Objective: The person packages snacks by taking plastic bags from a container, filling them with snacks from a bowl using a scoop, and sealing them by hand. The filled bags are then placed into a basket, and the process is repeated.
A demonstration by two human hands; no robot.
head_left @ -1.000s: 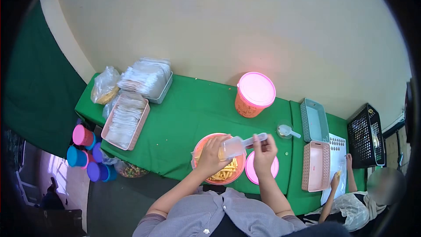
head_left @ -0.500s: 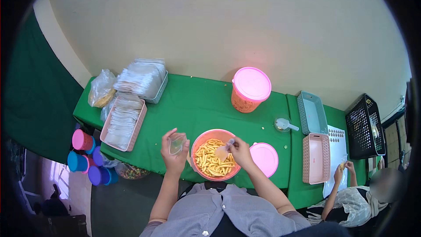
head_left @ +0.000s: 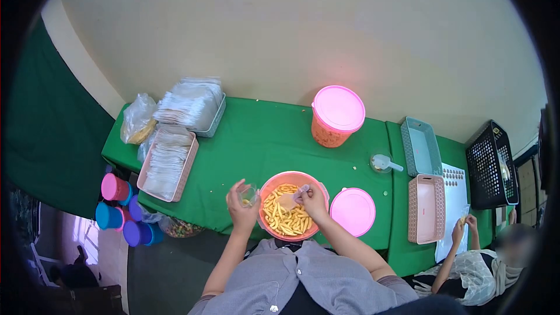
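A pink tub [head_left: 322, 187] full of yellow stick snacks [head_left: 284, 220] stands at the table's front edge, in front of my body. My left hand [head_left: 240, 207] is wrapped round a small clear cup [head_left: 248, 196], just left of the tub. The cup is tilted, and something yellowish shows in it. Over the right part of the tub, my right hand [head_left: 312, 200] grips the handle of a translucent scoop [head_left: 288, 200], whose bowl rests among the snacks. To the right of the tub lies a round pink lid [head_left: 352, 212].
A lidded pink tub [head_left: 338, 116] stands at the back. White packets [head_left: 168, 163] fill baskets at left. At right are a clear container [head_left: 381, 164], a blue basket [head_left: 421, 146], a pink basket [head_left: 426, 209], a black crate [head_left: 489, 166] and a co-worker [head_left: 479, 268] holding a small packet.
The cup in my left hand has tipped and turned, and yellowish content now shows in it. My right hand has shifted slightly with the scoop. The whole view has moved a little.
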